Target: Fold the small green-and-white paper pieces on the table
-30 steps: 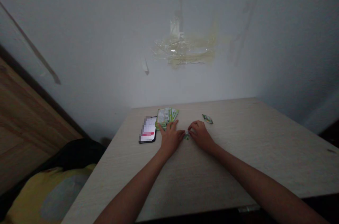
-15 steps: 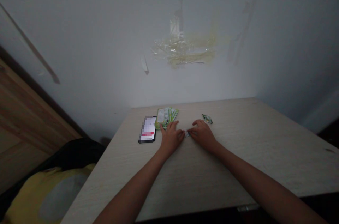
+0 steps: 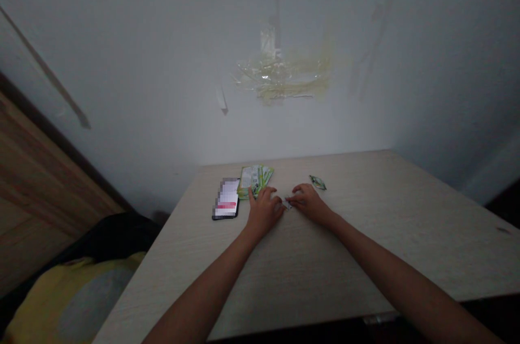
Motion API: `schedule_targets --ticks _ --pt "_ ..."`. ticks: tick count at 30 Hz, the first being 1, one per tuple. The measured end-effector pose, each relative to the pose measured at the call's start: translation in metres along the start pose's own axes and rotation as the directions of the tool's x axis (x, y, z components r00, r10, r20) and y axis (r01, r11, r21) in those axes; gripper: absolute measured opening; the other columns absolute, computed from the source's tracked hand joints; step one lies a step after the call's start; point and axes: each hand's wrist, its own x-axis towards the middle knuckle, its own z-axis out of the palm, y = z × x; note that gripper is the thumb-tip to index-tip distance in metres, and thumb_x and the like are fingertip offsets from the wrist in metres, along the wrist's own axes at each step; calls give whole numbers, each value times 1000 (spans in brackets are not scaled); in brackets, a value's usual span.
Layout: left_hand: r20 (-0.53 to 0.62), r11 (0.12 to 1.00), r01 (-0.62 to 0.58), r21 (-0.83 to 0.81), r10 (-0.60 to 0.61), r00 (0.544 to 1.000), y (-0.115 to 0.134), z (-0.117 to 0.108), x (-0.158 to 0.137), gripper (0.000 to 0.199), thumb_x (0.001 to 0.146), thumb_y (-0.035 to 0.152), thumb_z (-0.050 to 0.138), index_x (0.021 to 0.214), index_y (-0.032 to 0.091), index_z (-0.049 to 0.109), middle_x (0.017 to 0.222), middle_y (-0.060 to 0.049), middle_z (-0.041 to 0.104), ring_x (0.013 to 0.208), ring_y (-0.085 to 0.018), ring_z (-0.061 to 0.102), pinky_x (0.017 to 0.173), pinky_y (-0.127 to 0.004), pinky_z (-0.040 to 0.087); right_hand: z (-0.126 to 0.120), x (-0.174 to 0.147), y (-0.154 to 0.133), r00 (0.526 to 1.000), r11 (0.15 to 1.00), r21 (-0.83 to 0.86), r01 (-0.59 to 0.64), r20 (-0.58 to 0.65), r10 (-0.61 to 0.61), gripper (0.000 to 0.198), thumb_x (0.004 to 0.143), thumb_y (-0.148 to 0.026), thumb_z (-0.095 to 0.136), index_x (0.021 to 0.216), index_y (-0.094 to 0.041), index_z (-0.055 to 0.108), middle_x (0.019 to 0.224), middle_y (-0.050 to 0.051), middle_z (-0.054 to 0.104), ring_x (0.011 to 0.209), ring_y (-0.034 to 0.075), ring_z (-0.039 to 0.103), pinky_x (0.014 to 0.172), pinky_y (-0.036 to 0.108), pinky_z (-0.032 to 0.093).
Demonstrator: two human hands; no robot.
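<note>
Over the middle of the table [image 3: 325, 268], my left hand [image 3: 265, 211] and my right hand [image 3: 312, 204] face each other across a small, pale, thin piece [image 3: 287, 204]. Thumb and fingers of each hand are pinched at opposite ends of it; its kind is too small to make out. Just beyond my left hand lies a stack of green-and-white printed packets [image 3: 252, 177], partly covered by the fingers. A single small green packet [image 3: 317, 182], seemingly folded, rests beyond my right hand, apart from it.
A phone [image 3: 227, 200] with a lit, partly blurred screen lies left of the stack. The wall [image 3: 162, 89] with peeling tape [image 3: 284, 76] rises behind the table. Down at the left are a yellow-and-grey soft item [image 3: 77, 300] and a wooden panel [image 3: 36, 181].
My right hand has shifted very slightly left. The pale piece between my fingers sits at a slightly different angle. The packets and the phone stay in place.
</note>
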Motion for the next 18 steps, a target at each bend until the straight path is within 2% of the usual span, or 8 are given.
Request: schedule_targets --ticks 3,7,13,18 --pt "2 1000 10 4 -10 1000 -1 3 0 21 85 39 61 103 32 69 128 -6 57 125 -27 46 111 -69 8 0 1 3 1000 1000 15 7 20 -7 16 84 -30 68 98 -30 76 104 9 62 103 23 54 91 38 43" --pt "33 1000 12 26 -13 999 -1 4 0 21 88 42 57 103 36 71 133 -5 55 129 -29 43 109 -70 10 -1 0 2 999 1000 14 7 38 -7 18 85 -29 67 101 -30 75 106 9 61 104 23 53 93 39 43" --pt "41 999 16 41 -18 999 -2 4 0 23 88 45 56 104 37 71 133 -5 56 128 -28 44 110 -70 9 -1 0 -2 999 999 -41 -1 32 2 30 88 -26 62 117 -26 68 113 12 58 108 24 51 94 42 43" --pt "24 997 57 50 -59 998 -1 5 -2 26 88 50 54 105 39 70 134 -5 55 129 -29 42 109 -71 8 -3 0 -6 1000 1000 -22 -12 25 12 27 85 -26 65 111 -23 70 112 12 59 108 25 51 96 43 42"
